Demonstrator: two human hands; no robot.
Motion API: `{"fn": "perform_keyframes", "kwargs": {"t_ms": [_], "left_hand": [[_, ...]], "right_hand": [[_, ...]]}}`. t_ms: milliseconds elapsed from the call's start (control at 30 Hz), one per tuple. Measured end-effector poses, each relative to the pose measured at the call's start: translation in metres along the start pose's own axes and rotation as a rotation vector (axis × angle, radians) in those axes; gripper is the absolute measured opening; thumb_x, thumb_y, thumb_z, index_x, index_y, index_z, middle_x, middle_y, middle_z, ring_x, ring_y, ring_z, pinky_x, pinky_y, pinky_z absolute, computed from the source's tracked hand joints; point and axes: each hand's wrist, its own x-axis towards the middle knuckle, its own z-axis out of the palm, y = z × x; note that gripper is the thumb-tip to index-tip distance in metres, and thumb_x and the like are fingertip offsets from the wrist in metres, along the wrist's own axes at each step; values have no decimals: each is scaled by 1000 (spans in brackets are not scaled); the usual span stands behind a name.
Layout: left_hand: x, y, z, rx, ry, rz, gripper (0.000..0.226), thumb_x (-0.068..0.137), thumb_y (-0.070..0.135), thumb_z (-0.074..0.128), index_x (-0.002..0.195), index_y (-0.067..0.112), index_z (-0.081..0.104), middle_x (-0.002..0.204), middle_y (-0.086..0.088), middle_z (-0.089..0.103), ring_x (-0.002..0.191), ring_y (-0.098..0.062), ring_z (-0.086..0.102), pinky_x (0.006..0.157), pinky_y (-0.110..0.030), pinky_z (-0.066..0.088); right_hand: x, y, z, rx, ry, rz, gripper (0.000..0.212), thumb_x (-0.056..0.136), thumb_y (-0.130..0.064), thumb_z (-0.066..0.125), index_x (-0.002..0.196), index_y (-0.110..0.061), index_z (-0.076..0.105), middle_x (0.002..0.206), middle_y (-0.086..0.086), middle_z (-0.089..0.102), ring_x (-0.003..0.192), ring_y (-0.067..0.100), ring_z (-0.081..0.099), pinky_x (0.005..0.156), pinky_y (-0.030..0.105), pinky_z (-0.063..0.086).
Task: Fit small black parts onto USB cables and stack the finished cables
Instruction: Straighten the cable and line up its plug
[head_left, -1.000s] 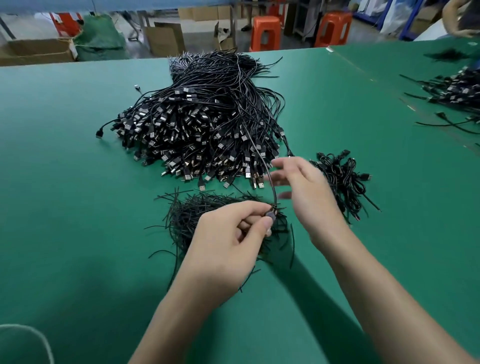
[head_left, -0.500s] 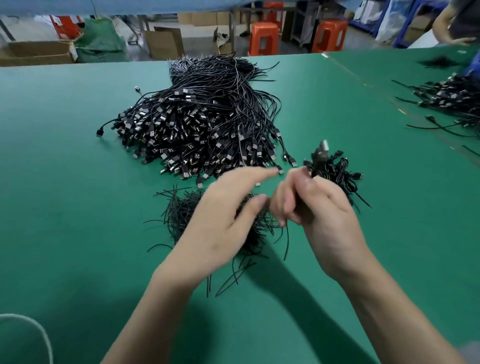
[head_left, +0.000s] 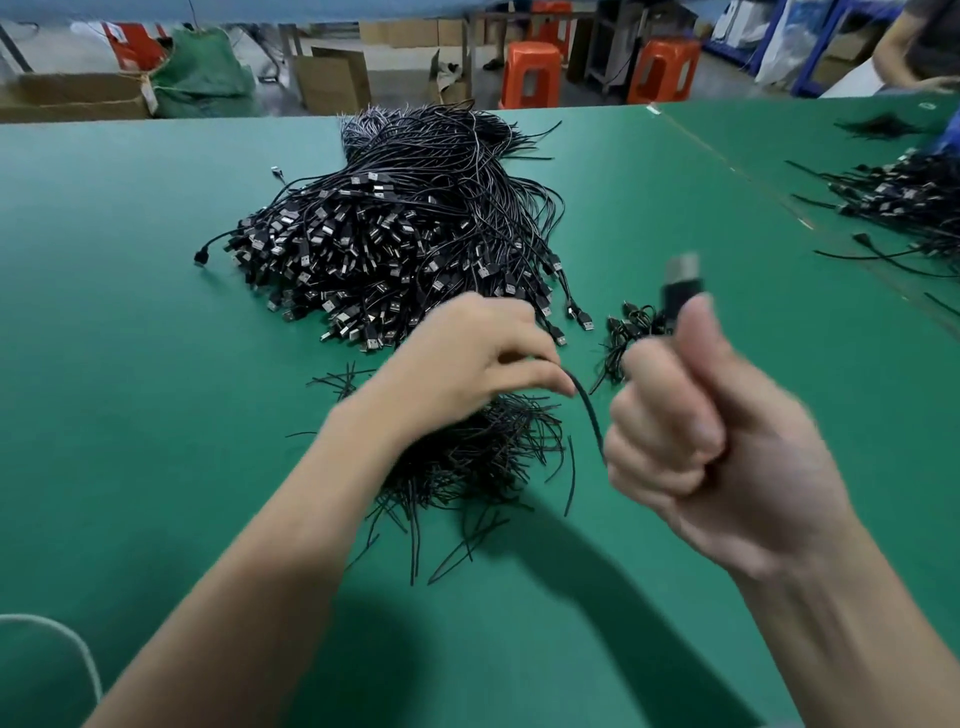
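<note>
**cable up, tail drawn out**

the cable (head_left: 591, 415) has come up off the table (head_left: 130, 364). my right hand (head_left: 717, 441) fists its plug end and my left hand (head_left: 478, 358) pinches the tail above the parts (head_left: 467, 462) mid-table. i judge the part fitted. next comes the stack (head_left: 631, 327) beside the pile (head_left: 395, 244).

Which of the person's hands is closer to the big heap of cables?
Left. The left hand is at the near edge of the heap; the right hand is off to its right, closer to the camera. Both hold one cable.
</note>
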Motion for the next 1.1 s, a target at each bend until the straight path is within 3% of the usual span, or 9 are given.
{"fn": "perform_keyframes", "kwargs": {"t_ms": [100, 200, 300, 467, 567, 667, 767, 900, 1100], "left_hand": [[12, 1, -29, 96, -14, -57, 47, 81, 62, 62, 82, 18, 79, 74, 9, 51, 70, -11, 48, 68, -37, 43], [16, 22, -40, 272, -16, -39, 38, 95, 57, 61, 84, 23, 74, 73, 12, 46, 74, -12, 46, 70, -35, 41], [6, 51, -25, 352, 96, -37, 35, 105, 44, 45, 86, 24, 67, 79, 8, 48, 78, -21, 57, 72, -37, 45], [-24, 65, 20, 440, 302, 54, 25, 104, 27, 55, 116, 19, 76, 83, -3, 60, 76, -26, 60, 70, -41, 47], [-32, 56, 35, 286, 409, 86, 34, 105, 23, 56, 137, 20, 68, 73, -3, 49, 66, -24, 48, 64, -41, 44], [-32, 37, 36, 89, 537, 84, 25, 105, 23, 58, 118, 15, 78, 70, 0, 51, 66, -20, 48, 64, -39, 43], [-27, 23, 31, 33, 343, 49, 28, 103, 32, 56, 104, 15, 80, 75, 3, 58, 72, -15, 52, 70, -43, 45], [-8, 13, 5, -6, 3, 14, 42, 92, 49, 54, 95, 16, 81, 71, 12, 49, 70, -1, 48, 69, -31, 42], [8, 20, -21, 274, -84, -42, 27, 99, 41, 57, 94, 23, 75, 85, 12, 51, 81, -13, 52, 74, -38, 47]], "right_hand": [[-3, 18, -13, -286, 97, 205, 55, 101, -54, 47, 66, -14, 64, 48, -6, 28, 41, 10, 22, 41, 19, 22], [7, 35, -20, -405, 342, 187, 63, 102, -57, 37, 90, -11, 78, 51, 3, 47, 40, 15, 42, 42, 21, 36], [23, 39, -18, -103, 440, 70, 66, 103, -56, 30, 94, -13, 79, 69, 7, 69, 58, 16, 67, 47, 22, 50], [35, 8, -17, 300, 457, -193, 65, 109, -46, 26, 105, -5, 77, 106, 8, 77, 100, 17, 75, 75, 27, 61], [31, -11, -9, 322, 468, -343, 52, 106, -41, 36, 85, -15, 75, 75, -7, 70, 72, 9, 70, 72, 26, 59], [18, -21, 3, 244, 367, -415, 47, 107, -44, 33, 77, -21, 62, 56, -11, 44, 52, 3, 45, 64, 20, 51], [6, -21, 10, 144, 179, -358, 49, 106, -46, 32, 71, -25, 58, 52, -9, 28, 48, 6, 25, 50, 18, 31], [3, 2, 10, -129, 88, -92, 45, 101, -44, 41, 64, -24, 57, 52, -8, 22, 47, 10, 21, 47, 25, 23], [11, 40, -17, -691, 450, 191, 47, 106, -39, 43, 82, -14, 75, 53, -1, 40, 48, 12, 30, 47, 18, 27]]}}
